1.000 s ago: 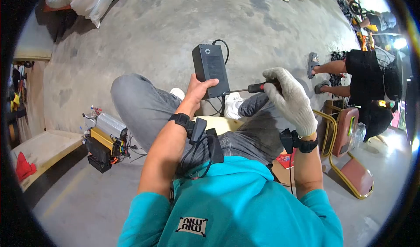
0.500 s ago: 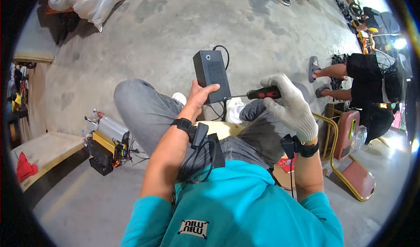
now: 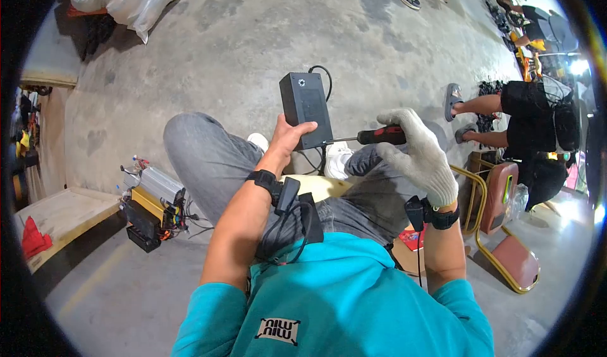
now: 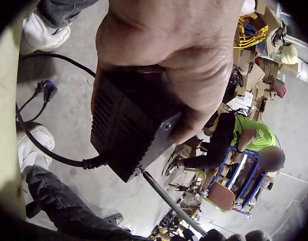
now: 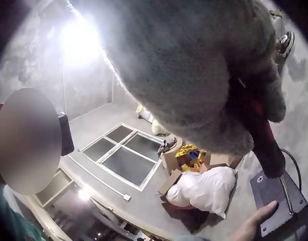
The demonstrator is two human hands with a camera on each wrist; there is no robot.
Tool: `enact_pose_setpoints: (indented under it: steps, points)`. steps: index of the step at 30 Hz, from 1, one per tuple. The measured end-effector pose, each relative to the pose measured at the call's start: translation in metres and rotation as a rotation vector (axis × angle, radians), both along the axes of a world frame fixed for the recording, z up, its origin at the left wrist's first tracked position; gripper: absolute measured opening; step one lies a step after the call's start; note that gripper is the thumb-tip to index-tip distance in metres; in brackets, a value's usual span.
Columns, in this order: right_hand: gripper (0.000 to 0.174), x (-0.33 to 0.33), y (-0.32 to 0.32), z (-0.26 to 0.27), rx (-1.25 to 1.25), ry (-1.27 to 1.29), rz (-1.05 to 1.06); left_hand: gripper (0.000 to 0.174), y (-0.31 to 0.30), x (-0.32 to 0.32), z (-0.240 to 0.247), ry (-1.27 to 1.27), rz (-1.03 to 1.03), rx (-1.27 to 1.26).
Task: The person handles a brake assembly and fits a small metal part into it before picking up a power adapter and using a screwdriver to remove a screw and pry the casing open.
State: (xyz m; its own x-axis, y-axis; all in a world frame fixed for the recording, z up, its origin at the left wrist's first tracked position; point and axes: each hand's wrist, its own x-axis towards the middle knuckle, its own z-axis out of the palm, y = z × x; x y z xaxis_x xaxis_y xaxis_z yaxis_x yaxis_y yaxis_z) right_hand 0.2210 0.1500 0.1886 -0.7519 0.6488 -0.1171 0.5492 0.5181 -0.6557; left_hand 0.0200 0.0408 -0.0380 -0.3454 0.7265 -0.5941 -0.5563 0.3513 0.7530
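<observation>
In the head view, my bare left hand grips the lower end of a black power adapter, thumb across its top face. Vent slots and a cable at one end show in the left wrist view. My right hand, in a whitish knitted glove, holds a screwdriver with a red and black handle. The screwdriver's metal shaft reaches to a corner of the adapter's end face, its tip right at a screw spot there. Gloved fingers cover part of the handle in the right wrist view.
An opened metal-cased unit with wires sits on the left by a low wooden bench. Right of me stands a gold-framed chair. Another person's legs are beyond it. A white bag lies at the back left.
The gloved right hand's fingers have shifted and spread around the screwdriver handle, which shows more of its length. The adapter sits slightly lower in the head view than a second ago.
</observation>
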Motion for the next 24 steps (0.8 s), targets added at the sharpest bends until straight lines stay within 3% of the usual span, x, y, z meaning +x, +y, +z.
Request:
enact_pose_setpoints:
  steps: [4,9,13,15,24]
  points:
    - [0.033,-0.003,-0.003,-0.003,0.148,-0.086,-0.089,0.060,0.000,-0.003,0.021,-0.052,-0.051,0.017]
    - [0.035,0.003,0.004,-0.004,-0.023,0.003,-0.017,0.061,-0.001,0.000,0.009,0.004,-0.016,-0.011]
    - [0.032,0.000,-0.001,-0.002,0.001,0.029,-0.017,0.062,0.000,-0.001,0.009,-0.005,-0.042,-0.019]
    - [0.031,-0.002,-0.004,-0.006,0.173,-0.048,-0.070,0.058,0.000,-0.003,0.010,-0.008,-0.044,-0.015]
    - [0.032,0.002,0.001,-0.002,-0.051,0.038,-0.071,0.042,0.001,0.000,0.015,0.002,0.024,-0.012]
